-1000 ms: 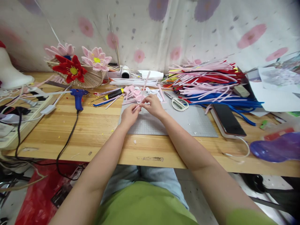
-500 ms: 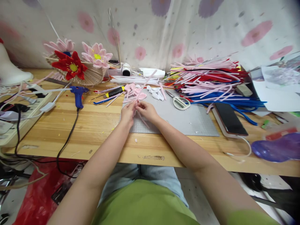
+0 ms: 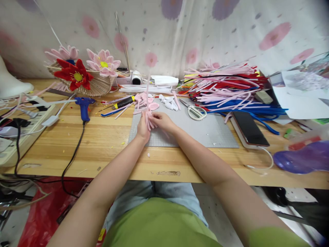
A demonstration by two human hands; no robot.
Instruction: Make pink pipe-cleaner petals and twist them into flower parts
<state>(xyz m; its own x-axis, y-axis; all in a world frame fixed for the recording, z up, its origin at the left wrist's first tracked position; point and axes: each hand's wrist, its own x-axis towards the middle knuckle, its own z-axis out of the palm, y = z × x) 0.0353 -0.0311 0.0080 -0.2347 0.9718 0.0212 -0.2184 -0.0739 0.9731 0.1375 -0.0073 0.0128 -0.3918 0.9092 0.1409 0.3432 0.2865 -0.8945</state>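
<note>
Several pink pipe cleaners [image 3: 149, 120] are bunched between my hands above the grey cutting mat [image 3: 200, 133]. One long strand stands up past my fingertips, while shorter ends fan out below. My left hand [image 3: 143, 127] is closed around the bunch from the left. From the right, my right hand [image 3: 162, 121] pinches at the same strands, its fingertips partly hidden. Just beyond my hands lie pink looped petals [image 3: 144, 100], with white looped pieces [image 3: 169, 102] to their right. Scissors [image 3: 195, 112] rest on the mat.
A blue glue gun [image 3: 83, 107] with its cord and a power strip [image 3: 33, 137] are on the left. Pipe-cleaner flowers [image 3: 77, 76] stand behind. At the right are a heap of pipe cleaners [image 3: 226, 89], a phone [image 3: 250, 128] and a purple object [image 3: 303, 159].
The pink bunch has turned in my hands, so its long strand now points upward and its short ends fan toward me. My left hand has turned more upright around it.
</note>
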